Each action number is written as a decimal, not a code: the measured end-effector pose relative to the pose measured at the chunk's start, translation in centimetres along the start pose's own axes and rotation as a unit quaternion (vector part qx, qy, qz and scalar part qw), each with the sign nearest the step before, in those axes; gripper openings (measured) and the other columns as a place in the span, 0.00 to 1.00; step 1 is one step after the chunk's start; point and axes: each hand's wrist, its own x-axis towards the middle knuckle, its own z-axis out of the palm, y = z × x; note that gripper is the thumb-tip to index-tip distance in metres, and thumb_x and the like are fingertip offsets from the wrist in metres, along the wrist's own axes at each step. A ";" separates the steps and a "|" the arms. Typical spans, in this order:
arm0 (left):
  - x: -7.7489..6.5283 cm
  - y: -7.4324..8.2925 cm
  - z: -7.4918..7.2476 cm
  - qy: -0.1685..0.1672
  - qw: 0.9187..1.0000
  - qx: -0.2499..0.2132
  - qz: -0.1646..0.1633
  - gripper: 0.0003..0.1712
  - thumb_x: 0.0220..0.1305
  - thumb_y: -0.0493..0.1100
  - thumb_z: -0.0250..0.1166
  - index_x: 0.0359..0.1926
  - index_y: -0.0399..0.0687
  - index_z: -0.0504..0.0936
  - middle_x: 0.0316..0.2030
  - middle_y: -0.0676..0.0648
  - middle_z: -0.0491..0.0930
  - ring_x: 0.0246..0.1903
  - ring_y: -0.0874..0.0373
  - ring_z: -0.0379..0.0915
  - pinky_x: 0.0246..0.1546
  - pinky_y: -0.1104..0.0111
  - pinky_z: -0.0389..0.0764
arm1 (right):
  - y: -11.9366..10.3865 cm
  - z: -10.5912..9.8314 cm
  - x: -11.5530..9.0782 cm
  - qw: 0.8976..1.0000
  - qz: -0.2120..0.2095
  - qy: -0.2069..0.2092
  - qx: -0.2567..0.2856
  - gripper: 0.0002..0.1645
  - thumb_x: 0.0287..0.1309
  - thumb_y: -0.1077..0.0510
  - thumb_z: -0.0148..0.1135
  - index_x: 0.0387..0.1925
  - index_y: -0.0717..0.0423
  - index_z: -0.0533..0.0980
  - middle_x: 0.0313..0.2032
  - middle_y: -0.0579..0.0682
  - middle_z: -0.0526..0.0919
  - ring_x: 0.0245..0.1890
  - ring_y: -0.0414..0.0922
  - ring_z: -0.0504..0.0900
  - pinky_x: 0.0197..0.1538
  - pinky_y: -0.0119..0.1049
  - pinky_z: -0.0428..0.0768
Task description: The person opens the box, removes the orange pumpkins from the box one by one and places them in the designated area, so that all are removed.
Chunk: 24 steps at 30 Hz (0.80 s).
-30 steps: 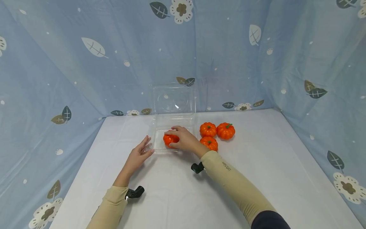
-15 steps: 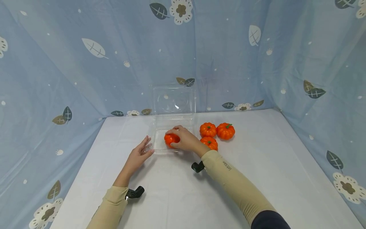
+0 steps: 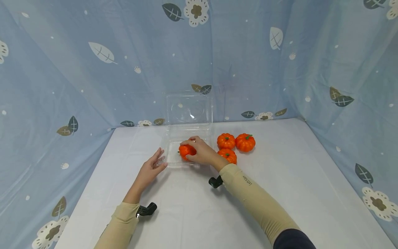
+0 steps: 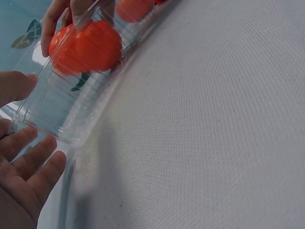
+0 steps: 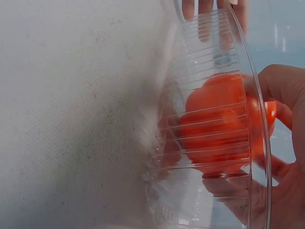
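Observation:
A clear plastic clamshell box (image 3: 172, 160) stands on the table with its lid (image 3: 188, 107) raised at the back. Inside its base lies an orange toy pumpkin (image 3: 186, 152), tipped so that its green stem points left. My right hand (image 3: 201, 151) reaches in from the right and grips this pumpkin between thumb and fingers. Through the ribbed wall the pumpkin (image 5: 217, 126) shows in the right wrist view. At the box's front left corner, my left hand (image 3: 151, 169) rests with fairly straight, spread fingers (image 4: 45, 174) against the wall and its thumb by the rim.
Three more orange pumpkins sit together right of the box: a left rear pumpkin (image 3: 226, 141), a right pumpkin (image 3: 245, 143) and a front pumpkin (image 3: 228, 155) partly behind my right wrist. A white cloth (image 3: 186, 207) covers the table. A blue patterned curtain (image 3: 242, 69) surrounds it.
The gripped pumpkin has shifted slightly right and turned in my right hand, bringing its green stem into sight on the left. My left hand and the box have stayed in place.

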 end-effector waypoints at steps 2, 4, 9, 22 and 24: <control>0.0 0.0 0.0 0.001 1.000 0.001 0.000 0.47 0.72 0.44 0.65 0.80 0.39 0.48 0.77 0.41 0.55 0.73 0.42 0.60 0.68 0.58 0.68 | 0.0 0.0 0.0 1.000 0.003 0.006 0.006 0.31 0.64 0.51 0.68 0.68 0.36 0.72 0.67 0.55 0.65 0.62 0.53 0.72 0.66 0.50 0.76; 0.0 0.0 0.0 0.000 1.000 0.000 0.001 0.47 0.72 0.45 0.65 0.80 0.39 0.48 0.78 0.41 0.55 0.73 0.43 0.60 0.68 0.57 0.68 | 0.0 0.1 -0.1 1.000 0.005 0.011 0.013 0.31 0.63 0.51 0.69 0.67 0.36 0.72 0.67 0.55 0.65 0.61 0.54 0.73 0.65 0.50 0.77; 0.0 -0.1 0.0 -0.004 1.000 -0.007 -0.002 0.48 0.72 0.46 0.65 0.81 0.40 0.47 0.78 0.42 0.55 0.73 0.44 0.59 0.69 0.57 0.68 | 0.0 0.2 -0.1 0.999 0.016 0.015 0.025 0.32 0.62 0.51 0.70 0.67 0.35 0.72 0.67 0.55 0.64 0.61 0.54 0.73 0.64 0.51 0.77; 0.0 -0.1 0.1 -0.003 1.000 -0.010 -0.002 0.47 0.73 0.45 0.65 0.81 0.41 0.48 0.78 0.42 0.55 0.74 0.44 0.58 0.69 0.55 0.67 | 0.4 0.5 -0.1 0.998 0.019 0.036 0.055 0.29 0.64 0.45 0.69 0.64 0.36 0.71 0.64 0.50 0.69 0.56 0.51 0.77 0.62 0.48 0.79; 0.0 -0.1 0.1 -0.003 1.000 -0.009 0.001 0.47 0.73 0.45 0.65 0.80 0.40 0.48 0.78 0.40 0.55 0.73 0.42 0.58 0.69 0.53 0.67 | 0.4 0.5 -0.2 0.997 0.013 0.039 0.058 0.28 0.64 0.46 0.69 0.63 0.38 0.71 0.65 0.49 0.70 0.56 0.51 0.77 0.63 0.48 0.79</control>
